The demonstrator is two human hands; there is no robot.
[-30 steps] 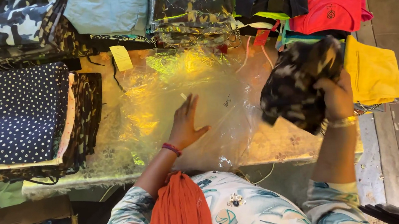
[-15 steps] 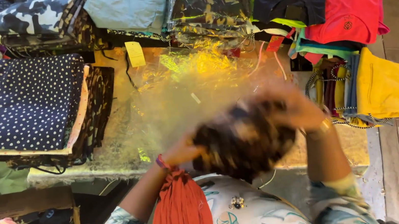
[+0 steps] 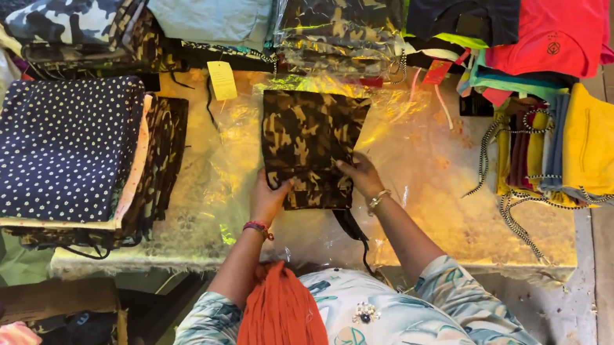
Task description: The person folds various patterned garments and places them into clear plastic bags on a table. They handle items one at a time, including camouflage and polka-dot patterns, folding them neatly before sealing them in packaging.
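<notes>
- Now the camouflage garment [image 3: 311, 144] lay flat on the clear plastic sheet [image 3: 434, 179] covering the table, where half a second earlier it had been a blurred bundle in the air close to the person's chest, and a second earlier it had hung from the right hand alone at the right side.
- That shift suggested the lifting and shaking-out was over and the piece had been set down for smoothing or folding; this is a judgement from its flat lie.
- A dark drawstring [image 3: 352, 230] trailed from its near edge toward the person.
- The left hand [image 3: 269, 199] rested on the near left corner, fingers curled loosely over the cloth edge, pinching or pressing it; which one could not be told.
- The right hand [image 3: 362, 176] sat on the near right corner, fingers bent and spread a little, touching the fabric.
- To the left stood a navy polka-dot stack [image 3: 55, 150].
- To the right lay a yellow folded garment [image 3: 607, 141], with a red printed shirt [image 3: 559, 13] beyond it.
- Bagged camouflage pieces [image 3: 337, 10] lay at the far edge.
</notes>
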